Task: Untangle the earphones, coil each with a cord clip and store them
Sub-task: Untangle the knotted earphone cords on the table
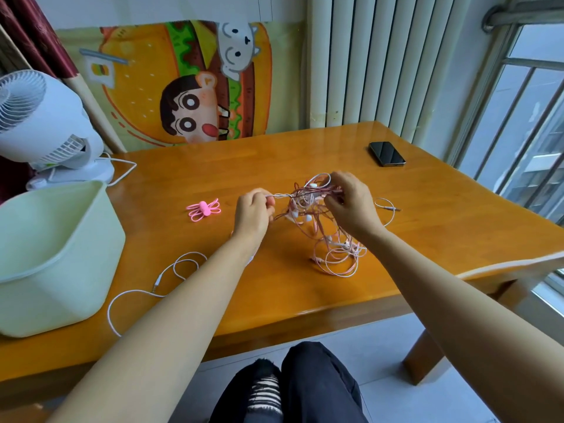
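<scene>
Clearly the untangling is only part done: the left hand (254, 210) pinches 1 white strand (279, 195) drawn taut out of the tangle of earphones (308, 209), while the right hand (351, 203) curls its fingers into the knot's top, held above the table (305, 154) with loops trailing onto it. Feeding slack back through should work better than tugging, which would likely tighten the knot. The pink cord clips (204, 209) and green bin (45, 300) lie to the left.
</scene>
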Tool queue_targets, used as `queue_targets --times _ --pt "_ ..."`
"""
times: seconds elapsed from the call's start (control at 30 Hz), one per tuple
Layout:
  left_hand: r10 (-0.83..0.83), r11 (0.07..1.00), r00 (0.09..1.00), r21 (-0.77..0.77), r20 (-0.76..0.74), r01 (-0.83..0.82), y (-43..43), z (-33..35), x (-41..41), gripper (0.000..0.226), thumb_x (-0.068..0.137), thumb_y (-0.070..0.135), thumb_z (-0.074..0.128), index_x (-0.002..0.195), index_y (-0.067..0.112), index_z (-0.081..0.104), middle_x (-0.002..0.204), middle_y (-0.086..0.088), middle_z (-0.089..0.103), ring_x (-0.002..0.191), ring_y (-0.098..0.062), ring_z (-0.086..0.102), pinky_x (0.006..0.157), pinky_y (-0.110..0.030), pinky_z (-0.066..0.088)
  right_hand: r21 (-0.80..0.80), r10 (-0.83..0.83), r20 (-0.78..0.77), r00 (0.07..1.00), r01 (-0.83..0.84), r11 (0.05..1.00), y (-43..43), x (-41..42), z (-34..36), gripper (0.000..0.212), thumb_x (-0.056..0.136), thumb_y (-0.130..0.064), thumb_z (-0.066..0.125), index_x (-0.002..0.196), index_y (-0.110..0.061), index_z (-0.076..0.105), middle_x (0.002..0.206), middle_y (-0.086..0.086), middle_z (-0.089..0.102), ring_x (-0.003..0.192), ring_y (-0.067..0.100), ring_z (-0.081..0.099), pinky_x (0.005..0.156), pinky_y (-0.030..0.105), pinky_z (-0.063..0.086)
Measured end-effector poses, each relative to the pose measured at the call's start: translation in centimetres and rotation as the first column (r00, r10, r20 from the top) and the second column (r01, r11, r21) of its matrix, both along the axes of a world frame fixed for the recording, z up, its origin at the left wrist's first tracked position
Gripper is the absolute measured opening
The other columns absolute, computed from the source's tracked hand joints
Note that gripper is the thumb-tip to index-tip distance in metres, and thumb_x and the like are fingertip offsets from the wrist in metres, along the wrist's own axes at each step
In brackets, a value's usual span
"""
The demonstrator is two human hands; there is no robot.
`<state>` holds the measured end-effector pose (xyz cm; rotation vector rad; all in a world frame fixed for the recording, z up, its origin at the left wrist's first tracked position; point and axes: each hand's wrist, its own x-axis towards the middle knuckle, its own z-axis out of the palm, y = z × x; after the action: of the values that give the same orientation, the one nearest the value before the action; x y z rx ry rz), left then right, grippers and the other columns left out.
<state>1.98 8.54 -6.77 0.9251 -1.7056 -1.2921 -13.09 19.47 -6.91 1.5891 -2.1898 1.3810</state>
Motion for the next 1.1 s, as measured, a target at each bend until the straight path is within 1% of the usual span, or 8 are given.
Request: queue_targets --times 0.13,0.23,0.3,0.4,0.57,0.7,0.97,1.1 --pt "0.021 0.998 0.998 0.052 -0.064 -0.017 0.1 0.3 -0.4 0.037 0.092 -0.003 0.026 0.066 0.009 0.049 0.062 -0.011 0.054 0.057 -0.018 0.049 0.059 -0.029 0.044 0.200 -0.069 0.073 0.995 0.053 0.978 0.1 -1.0 -0.5 0.007 0.085 -0.018 0.062 0.084 -0.014 0.067 0.078 0.005 0.069 0.074 0.028 0.066 0.065 0.045 0.054" --pt "-0.040 0.998 0.997 0.040 -0.061 0.043 0.6 0.3 -0.3 0.036 0.092 -0.004 0.025 0.068 0.009 0.048 0.065 -0.010 0.054 0.053 -0.016 0.048 0.054 -0.027 0.043 0.421 -0.009 0.135 0.991 -0.049 0.906 0.1 -1.2 -0.2 0.034 0.086 -0.035 0.068 0.115 -0.018 0.064 0.116 0.007 0.062 0.106 0.025 0.056 0.090 0.045 0.048" --pt "-0.094 0.996 0.996 -0.003 -0.011 0.094 0.8 0.1 -0.3 0.036 0.092 -0.004 0.025 0.068 0.010 0.049 0.063 -0.007 0.052 0.052 -0.016 0.044 0.053 -0.027 0.038 0.398 0.010 0.108 0.994 -0.052 0.916 0.3 -0.7 0.1 0.053 0.082 -0.046 0.067 0.129 -0.027 0.054 0.132 0.003 0.048 0.124 0.022 0.039 0.104 0.044 0.031" --pt "-0.129 0.986 0.990 -0.099 0.065 0.135 0.6 -0.4 -0.3 0.038 0.092 -0.001 0.028 0.069 0.017 0.052 0.062 0.001 0.047 0.057 -0.014 0.040 0.058 -0.030 0.033 0.058 0.115 0.145 0.983 -0.125 0.991 0.1 0.7 1.2 0.038 0.087 -0.041 0.059 0.122 -0.025 0.059 0.128 -0.004 0.055 0.118 0.012 0.047 0.097 0.036 0.036" --pt "-0.125 0.968 0.982 -0.200 0.143 0.152 0.6 -0.7 0.3 0.038 0.094 0.008 0.029 0.070 0.019 0.056 0.053 0.005 0.037 0.052 -0.015 0.031 0.057 -0.034 0.027 0.380 0.303 0.143 0.942 -0.335 0.862 -2.0 2.2 1.4 0.017 0.093 -0.025 0.065 0.103 -0.011 0.069 0.096 0.005 0.072 0.087 0.018 0.066 0.075 0.030 0.052" --pt "-0.032 0.973 0.984 -0.219 0.178 0.071 0.2 -0.9 1.5 0.034 0.092 0.015 0.031 0.068 0.017 0.055 0.053 0.002 0.039 0.052 -0.019 0.035 0.056 -0.036 0.030 0.274 0.215 0.182 0.959 -0.260 0.926 -2.4 2.6 0.6 0.014 0.086 -0.027 0.075 0.085 -0.014 0.072 0.070 -0.005 0.065 0.062 0.005 0.055 0.055 0.016 0.040" --pt "-0.036 0.999 0.982 -0.015 0.185 0.039 -0.2 -1.2 1.3 0.039 0.094 0.003 0.029 0.070 0.013 0.057 0.069 -0.005 0.061 0.061 -0.018 0.050 0.062 -0.032 0.043 0.228 0.218 0.317 0.923 -0.297 0.927 -2.2 2.8 0.3 0.014 0.083 -0.010 0.072 0.078 -0.022 0.065 0.069 -0.004 0.064 0.064 0.013 0.059 0.066 0.036 0.051" --pt "-0.064 0.964 0.998 0.258 -0.006 0.063 0.9 -0.1 1.0 0.037 0.092 -0.003 0.022 0.071 0.012 0.048 0.050 0.005 0.033 0.038 -0.007 0.024 0.038 -0.018 0.018 0.247 0.209 0.370 0.905 -0.313 0.917 -2.5 3.4 0.2 0.007 0.084 -0.007 0.065 0.088 -0.012 0.066 0.071 -0.003 0.065 0.064 0.013 0.057 0.063 0.032 0.046"
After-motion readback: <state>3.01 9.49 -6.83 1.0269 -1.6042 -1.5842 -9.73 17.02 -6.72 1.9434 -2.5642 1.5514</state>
